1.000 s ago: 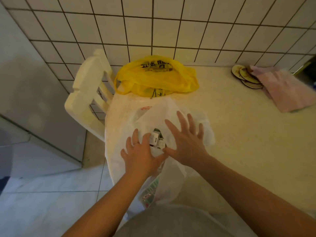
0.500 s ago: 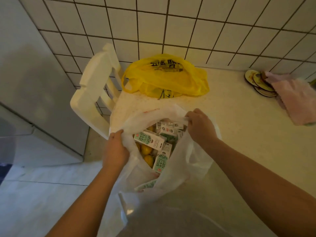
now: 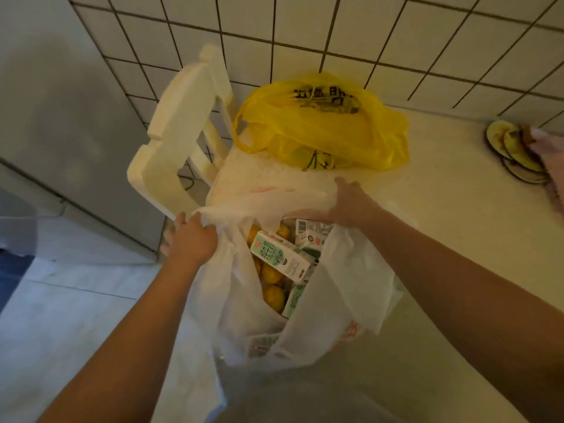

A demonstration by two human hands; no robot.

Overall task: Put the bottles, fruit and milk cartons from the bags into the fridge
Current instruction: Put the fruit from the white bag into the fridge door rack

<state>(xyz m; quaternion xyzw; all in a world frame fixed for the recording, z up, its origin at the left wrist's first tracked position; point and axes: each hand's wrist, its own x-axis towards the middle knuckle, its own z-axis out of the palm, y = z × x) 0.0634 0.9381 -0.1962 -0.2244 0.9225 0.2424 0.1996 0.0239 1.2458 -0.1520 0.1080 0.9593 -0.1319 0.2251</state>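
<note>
Head view: a worktop (image 3: 451, 227) against a tiled wall (image 3: 335, 29) is seen from above, with both forearms reaching in from the bottom edge.
White bag (image 3: 354, 288): a thin plastic carrier is stood at the near left corner of the worktop, and its mouth is held wide open.
Left hand (image 3: 193, 239): the left rim of the white bag is gripped, with the fingers curled into the plastic.
Right hand (image 3: 351, 206): the far rim of the white bag is bunched and gripped in curled fingers, pulled away from the left hand.
Milk cartons (image 3: 282, 258): one green-and-white carton is laid slanted on top inside the white bag; more cartons are packed behind and under it.
Fruit (image 3: 272, 296): several round yellow-orange pieces are seen inside the white bag, beneath and left of the top carton.
Yellow bag (image 3: 320, 129): placed behind the white bag, against the wall, loosely closed; its contents cannot be made out.
Chair (image 3: 180, 138): a white chair back is seen left of the white bag, beside the worktop edge.
Grey appliance (image 3: 61, 111): stood further left of the white bag, beyond the chair.
Coasters (image 3: 509, 148): a few round discs are overlapped far right of the white bag, partly covered by a pink cloth (image 3: 552, 166).
</note>
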